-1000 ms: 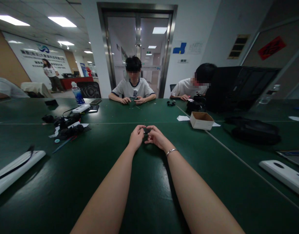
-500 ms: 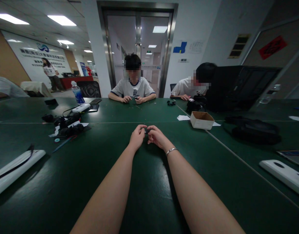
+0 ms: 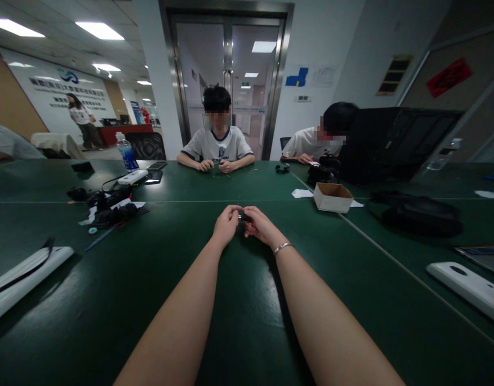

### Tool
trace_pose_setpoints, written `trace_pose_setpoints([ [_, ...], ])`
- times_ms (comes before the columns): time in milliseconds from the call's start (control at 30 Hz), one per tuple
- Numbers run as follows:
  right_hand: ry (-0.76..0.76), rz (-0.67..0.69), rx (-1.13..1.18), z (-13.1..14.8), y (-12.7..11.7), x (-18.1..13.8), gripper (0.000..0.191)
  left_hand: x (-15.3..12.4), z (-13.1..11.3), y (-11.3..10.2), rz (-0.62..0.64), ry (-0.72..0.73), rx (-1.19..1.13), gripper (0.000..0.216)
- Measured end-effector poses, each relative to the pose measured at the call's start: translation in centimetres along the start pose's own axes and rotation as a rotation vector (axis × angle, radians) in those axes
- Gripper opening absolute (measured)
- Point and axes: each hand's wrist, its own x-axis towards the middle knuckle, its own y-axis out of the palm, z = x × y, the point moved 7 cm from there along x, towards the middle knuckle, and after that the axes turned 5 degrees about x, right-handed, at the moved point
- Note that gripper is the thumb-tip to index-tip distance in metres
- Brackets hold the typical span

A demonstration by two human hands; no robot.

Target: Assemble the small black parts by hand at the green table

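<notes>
Both my forearms reach out over a dark green table [image 3: 238,321]. My left hand [image 3: 226,224] and my right hand [image 3: 259,225] meet at the middle of the table, fingers curled and pinched together. Between the fingertips sits a small dark part [image 3: 242,217] with a pale glint, held by both hands. What it is I cannot make out. A thin bracelet [image 3: 282,247] circles my right wrist.
A small cardboard box [image 3: 332,197] stands to the right, a black bag [image 3: 419,213] beyond it. Dark gear and cables [image 3: 110,206] lie at left with a water bottle [image 3: 126,151]. White flat devices [image 3: 467,289] [image 3: 21,273] lie at both sides. Two people sit across the table.
My hands have stayed together at the same spot, the fingers shifting slightly on the small part. The view has tilted a little; the person opposite has raised the head.
</notes>
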Motion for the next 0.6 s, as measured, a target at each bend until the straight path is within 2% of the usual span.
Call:
trace_pose_setpoints([
  [133, -0.002, 0.015, 0.011, 0.08, 0.24, -0.13, 0.037, 0.11, 0.2, 0.03, 0.0, 0.003, -0.001, 0.023],
  [267, -0.026, -0.007, -0.03, 0.22, 0.24, -0.15, 0.028, 0.14, 0.28, 0.04, 0.002, 0.006, -0.005, 0.022],
  [433, -0.041, -0.022, -0.014, 0.39, 0.23, -0.23, 0.035, 0.05, 0.03, -0.06, -0.003, -0.006, -0.002, 0.022],
  [600, -0.011, -0.032, -0.018, 0.45, 0.32, -0.44, 0.021, -0.03, -0.1, -0.01, -0.001, -0.011, 0.008, 0.022],
])
